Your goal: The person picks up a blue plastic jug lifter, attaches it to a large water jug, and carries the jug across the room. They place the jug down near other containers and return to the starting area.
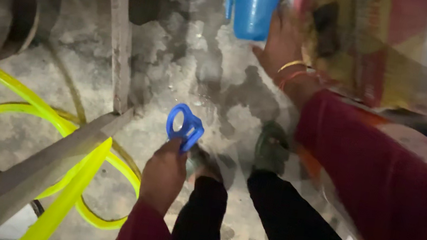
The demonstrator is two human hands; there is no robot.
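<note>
A blue plastic ring-shaped piece (184,127) is pinched between the closed fingers of the left hand (163,176) just below the centre of the view, with its loop standing up above the knuckles. The right hand (283,41) is raised at one o'clock, against a large sack-like bundle (375,42) patterned in red and yellow; whether its fingers are curled on the bundle or spread cannot be told, as they are blurred. Bangles (291,70) are worn at that wrist. A blue plastic mug (253,11) is seen at twelve o'clock, just beside the right hand. A yellow hose (19,107) is looped on the wet concrete floor (204,64) at nine o'clock, crossed by a grey wooden plank (28,173). Two sandalled feet (271,146) are seen at the centre.
</note>
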